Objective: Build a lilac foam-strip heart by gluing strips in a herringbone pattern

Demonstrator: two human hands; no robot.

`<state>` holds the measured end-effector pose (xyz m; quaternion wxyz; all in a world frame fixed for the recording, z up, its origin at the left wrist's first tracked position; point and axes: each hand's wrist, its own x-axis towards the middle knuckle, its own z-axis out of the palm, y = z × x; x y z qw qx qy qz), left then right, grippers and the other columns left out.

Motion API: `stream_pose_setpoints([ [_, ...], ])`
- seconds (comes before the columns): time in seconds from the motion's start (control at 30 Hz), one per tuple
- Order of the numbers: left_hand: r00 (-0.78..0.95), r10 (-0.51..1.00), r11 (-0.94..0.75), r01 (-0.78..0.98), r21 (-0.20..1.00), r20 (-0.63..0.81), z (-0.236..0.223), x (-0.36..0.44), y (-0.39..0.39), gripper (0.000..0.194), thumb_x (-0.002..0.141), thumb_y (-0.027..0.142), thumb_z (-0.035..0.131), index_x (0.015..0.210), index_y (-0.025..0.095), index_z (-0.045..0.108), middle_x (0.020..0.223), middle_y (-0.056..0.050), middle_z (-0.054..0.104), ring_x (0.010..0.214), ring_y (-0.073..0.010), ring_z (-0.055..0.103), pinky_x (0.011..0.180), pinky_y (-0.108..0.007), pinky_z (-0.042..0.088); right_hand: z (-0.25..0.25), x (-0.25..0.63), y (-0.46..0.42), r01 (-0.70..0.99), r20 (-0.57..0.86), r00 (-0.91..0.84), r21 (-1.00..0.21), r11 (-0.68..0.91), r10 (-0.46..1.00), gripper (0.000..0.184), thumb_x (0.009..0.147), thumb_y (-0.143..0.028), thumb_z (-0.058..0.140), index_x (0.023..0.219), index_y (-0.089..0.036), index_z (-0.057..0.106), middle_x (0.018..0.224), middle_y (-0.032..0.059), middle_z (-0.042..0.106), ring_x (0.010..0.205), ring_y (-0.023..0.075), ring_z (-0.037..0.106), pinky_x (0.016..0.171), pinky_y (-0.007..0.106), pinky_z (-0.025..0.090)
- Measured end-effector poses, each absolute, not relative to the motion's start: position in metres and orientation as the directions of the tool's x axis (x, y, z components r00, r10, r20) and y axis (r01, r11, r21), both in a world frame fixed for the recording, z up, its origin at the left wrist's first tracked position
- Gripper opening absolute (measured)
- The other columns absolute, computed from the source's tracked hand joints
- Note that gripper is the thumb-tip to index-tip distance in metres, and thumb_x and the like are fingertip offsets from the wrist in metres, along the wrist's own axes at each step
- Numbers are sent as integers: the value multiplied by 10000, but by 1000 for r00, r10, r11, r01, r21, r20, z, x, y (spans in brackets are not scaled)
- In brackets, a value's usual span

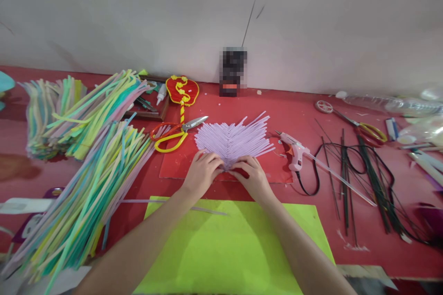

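Note:
A fan-shaped piece made of lilac pipe cleaners (230,140) lies flat ahead of me, with a seam down its middle. Its left edge is evenly rounded, while several strands on the right stick out at uneven lengths. My left hand (205,170) pinches the near tip of this piece from the left. From the other side, my right hand (252,175) grips the same tip, thumb and fingers curled in. The two sets of fingertips almost meet, and they partly hide the tip. Underneath is a red board (175,166).
Scissors (173,136) and bundles of coloured pipe cleaners (93,184) lie to the left. A pink glue gun (294,150), dark green stems (346,184) and more scissors (367,131) are on the right. A yellow-green sheet (224,249) spreads in front. Behind stands a red fan ornament (190,90).

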<state>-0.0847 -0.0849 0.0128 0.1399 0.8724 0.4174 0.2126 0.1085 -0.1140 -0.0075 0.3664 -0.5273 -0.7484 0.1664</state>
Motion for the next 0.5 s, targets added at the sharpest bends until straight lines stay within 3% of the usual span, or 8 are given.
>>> stream_pose_setpoints([
  [0.07, 554, 794, -603, 665, 441, 249, 12, -85, -85, 80, 851, 171, 611, 915, 218, 608, 944, 2, 652, 945, -168, 589, 991, -396, 348, -1, 117, -112, 650, 385, -124, -665, 368, 915, 107, 854, -297, 592, 886, -247, 680, 949, 62, 627, 912, 196, 594, 842, 363, 500],
  [0.17, 537, 811, -578, 671, 464, 234, 11, -84, -84, 51, 855, 183, 609, 890, 221, 614, 940, 12, 655, 939, -158, 590, 1008, -401, 331, 10, 151, -109, 699, 409, 88, -675, 236, 908, 185, 851, -380, 570, 849, -226, 673, 928, 64, 641, 883, 195, 605, 812, 349, 494],
  [0.27, 527, 817, -569, 676, 469, 232, 12, -83, -84, 44, 852, 180, 613, 874, 219, 612, 927, 20, 655, 933, -154, 591, 1012, -402, 326, 17, 201, -109, 759, 358, 418, -643, -104, 835, 313, 834, -477, 532, 870, -194, 660, 888, 70, 652, 687, 171, 580, 673, 328, 474],
  [0.37, 532, 810, -581, 666, 469, 248, 14, -83, -84, 69, 832, 163, 638, 865, 214, 605, 917, 19, 652, 922, -154, 591, 1000, -395, 338, 12, 244, -111, 748, 319, 613, -529, -401, 722, 430, 803, -545, 496, 851, -148, 652, 793, 101, 653, 728, 225, 586, 722, 369, 446],
  [0.5, 528, 810, -581, 662, 473, 256, 15, -82, -84, 103, 811, 160, 665, 875, 210, 601, 913, 16, 650, 925, -159, 589, 982, -389, 360, -4, 260, -108, 665, 102, 675, -512, -543, 731, 533, 766, -626, 466, 862, -133, 644, 815, 141, 672, 792, 279, 605, 700, 373, 430],
])
